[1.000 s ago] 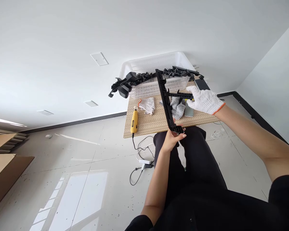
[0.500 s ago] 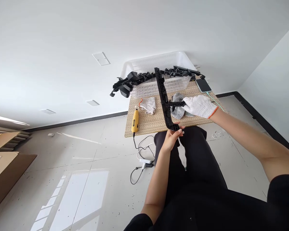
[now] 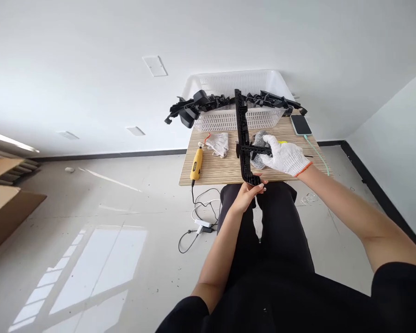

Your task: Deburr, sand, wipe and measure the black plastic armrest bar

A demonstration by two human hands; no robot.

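- Left hand (image 3: 247,195), bare, fingers closed around the near end of the long black plastic trim strip (image 3: 243,134); strip held upright over the counter (image 3: 215,172), far end reaching up in front of the white basket (image 3: 229,121).
- Right hand (image 3: 284,157), in a white knit glove, fingers closed on a short black piece (image 3: 258,150) lying crosswise and touching the strip about halfway up, on the right side of the strip.
- Cannot tell whether the short piece is a part of the strip or a separate tool pressed on it.
- Left of the strip: a loose white glove (image 3: 219,142) lying on the counter, and further left a yellow rotary tool (image 3: 196,163) with its cable hanging down off the counter edge.
- Right of the strip: a grey glove (image 3: 258,159) just under the right hand, and a phone (image 3: 300,124) near the far corner, well apart from the strip.
- Behind the strip: more black plastic parts (image 3: 194,105) resting across the basket rim.
- For good work here, probably best to keep the near end firmly gripped so the strip does not twist, to press at the crossing point straight and not sideways, and to keep the bare fingers away from any sharp edge.
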